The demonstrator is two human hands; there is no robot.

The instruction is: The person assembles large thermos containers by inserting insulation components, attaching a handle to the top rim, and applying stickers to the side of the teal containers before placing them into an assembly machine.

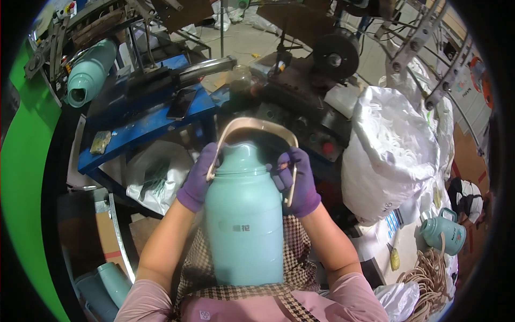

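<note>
A pale turquoise thermos flask [244,214] stands upright in front of my body, against my checked apron [298,249]. Over its spouted top arches a beige carrying handle [253,124]. My left hand [198,180], in a purple glove, is closed around the handle's left arm, whose end meets the flask's shoulder. On the other side my right hand [300,182], gloved alike with some fingertips bare, has its fingers curled round the handle's right arm. That arm's lower end lies beside the flask; whether it is fastened there I cannot tell.
To the left is a blue workbench [145,131] with a phone [181,103] on it. Dark machinery [300,91] stands ahead. A white sack [375,155] of white plastic parts is at right, above a bundle of beige handles [426,282]. Another turquoise flask [92,72] lies upper left.
</note>
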